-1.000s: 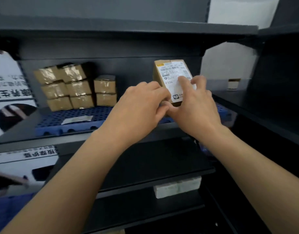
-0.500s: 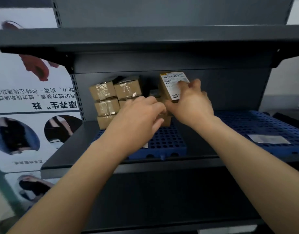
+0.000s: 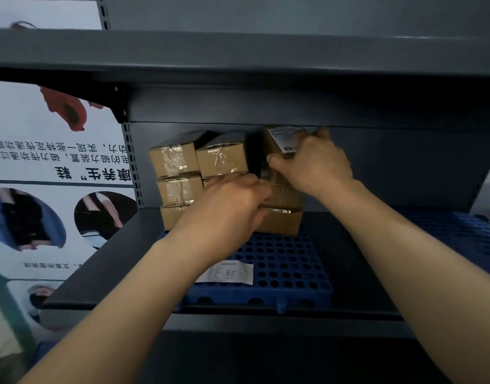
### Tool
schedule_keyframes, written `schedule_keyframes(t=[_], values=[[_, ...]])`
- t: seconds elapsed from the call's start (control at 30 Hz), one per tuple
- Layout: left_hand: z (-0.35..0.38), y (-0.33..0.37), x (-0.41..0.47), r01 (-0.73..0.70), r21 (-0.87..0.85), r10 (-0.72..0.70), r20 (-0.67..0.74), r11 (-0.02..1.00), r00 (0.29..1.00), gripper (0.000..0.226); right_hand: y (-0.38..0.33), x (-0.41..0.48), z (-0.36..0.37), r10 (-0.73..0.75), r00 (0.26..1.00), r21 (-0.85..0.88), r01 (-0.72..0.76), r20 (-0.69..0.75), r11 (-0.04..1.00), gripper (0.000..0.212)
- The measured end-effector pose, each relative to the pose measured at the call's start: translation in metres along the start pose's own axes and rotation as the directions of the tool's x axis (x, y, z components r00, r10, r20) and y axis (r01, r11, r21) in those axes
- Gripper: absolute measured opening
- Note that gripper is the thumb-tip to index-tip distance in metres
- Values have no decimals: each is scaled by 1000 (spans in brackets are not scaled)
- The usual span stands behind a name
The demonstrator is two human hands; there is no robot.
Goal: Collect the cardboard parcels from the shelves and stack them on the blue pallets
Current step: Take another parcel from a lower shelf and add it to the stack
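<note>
Head view; forward-down, close to shelf (image 3: pixel 105 273)

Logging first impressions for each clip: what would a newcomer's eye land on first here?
Two bare arms stretch into a dark grey shelf: the right grip holds a white-labelled parcel above the right-hand column, and the left grip lies against the stack's front. Behind them, taped cardboard parcels stand in columns on a blue pallet, with a poster to the left.

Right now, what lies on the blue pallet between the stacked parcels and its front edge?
A white paper slip on the blue pallet, partly behind the left forearm; head view.
</note>
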State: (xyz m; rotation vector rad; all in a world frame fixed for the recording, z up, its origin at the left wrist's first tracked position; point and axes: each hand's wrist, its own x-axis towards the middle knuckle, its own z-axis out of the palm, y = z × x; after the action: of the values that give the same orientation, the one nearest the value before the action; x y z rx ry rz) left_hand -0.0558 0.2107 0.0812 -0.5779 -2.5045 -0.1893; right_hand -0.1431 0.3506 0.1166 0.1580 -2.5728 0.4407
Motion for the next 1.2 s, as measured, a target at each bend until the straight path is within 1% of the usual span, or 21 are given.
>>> schedule_keyframes(t=[0.17,0.3,0.47,0.6,0.77,0.97,1.07,1.2], values=[[5,-5,6,19,14,-19,-43,1000,999,24,-2,18,4,-55,998,13,55,21,998,71],[7,-7,6,21,27,-20,-45,999,999,25,-3,21,11,-74,996,14,73,53,997,70],[8,-16,8,2,13,-1,-66,1000,998,25,-10,20,15,-76,996,29,75,47,997,78],[8,-24,9,-33,11,33,-59,999,998,24,-16,22,15,-58,998,66,56,38,996,77],[5,-37,10,-55,20,57,-57,998,997,24,-21,21,17,-9,999,70,7,31,998,73],[3,-44,7,-83,-26,81,-52,996,995,23,-22,19,19,36,999,69,-37,14,997,70],[2,-45,5,-92,-36,90,-51,995,995,24,-22,18,19,52,999,61,-53,14,997,72],[0,-46,6,-95,-43,93,-46,995,995,24,-21,14,15,41,998,22,-40,-49,999,71]])
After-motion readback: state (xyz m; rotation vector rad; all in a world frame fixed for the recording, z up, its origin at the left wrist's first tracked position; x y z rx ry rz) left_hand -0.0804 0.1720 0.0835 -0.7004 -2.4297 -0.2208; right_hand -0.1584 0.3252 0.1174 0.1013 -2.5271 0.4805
